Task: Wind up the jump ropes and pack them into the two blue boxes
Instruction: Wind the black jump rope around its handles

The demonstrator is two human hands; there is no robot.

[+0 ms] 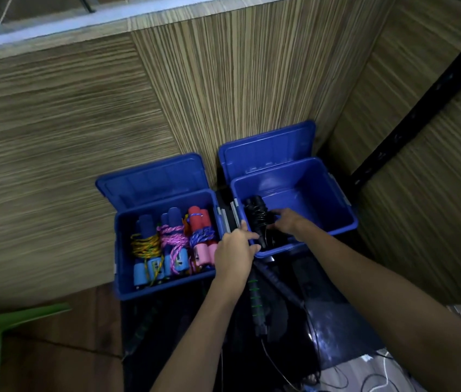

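Nearest the camera, both forearms reach forward over a dark glossy surface [322, 329] strewn with thin cables. Left hand [235, 250] sits at the near left corner of the right blue box [336, 222], fingers curled over the rim and onto the black jump rope bundle [260, 222]; grip pinching the bundle's near end. Right hand [287, 223] is inside the same box, fingers curled onto the bundle from the right; grip closed on the rope. Bundle lies along the box's left wall, wound up. Just beside, the left blue box [123, 250] holds three wound ropes side by side: yellow cord rope [145, 246], pink cord rope [174, 239], blue-purple cord rope [202, 236] with red and pink handles. Both lids [155, 179] stand open behind, leaning toward wood-grain panelling [223, 80].
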